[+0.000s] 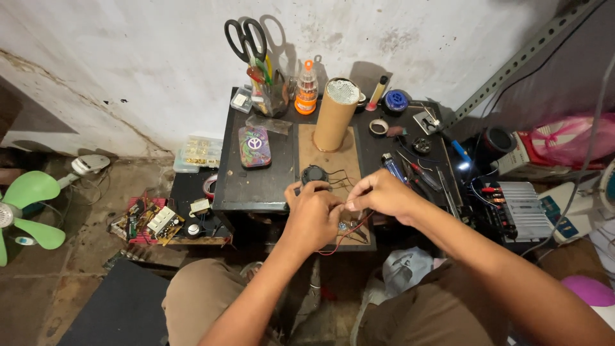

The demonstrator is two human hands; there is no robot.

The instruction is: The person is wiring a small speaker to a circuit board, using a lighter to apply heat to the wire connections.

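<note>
**Two hands working thin wires at a small dark workbench**

A small black table (256, 186) fills the frame's centre, set against a stained white wall. A green fan (29, 211) is cut off at the left edge; an amplifier (522, 208) sits at right. A tall cardboard tube (334, 115) stands upright at the back, scissors (246, 38) behind it.

At lower centre, the left hand (312, 214) and right hand (378, 195) meet, fingers pinched closed on thin red and black wires (349, 224), probably to steady them. The wires lead to a small round black speaker (314, 174) just above. The fingertips and what they join are hidden.
</note>
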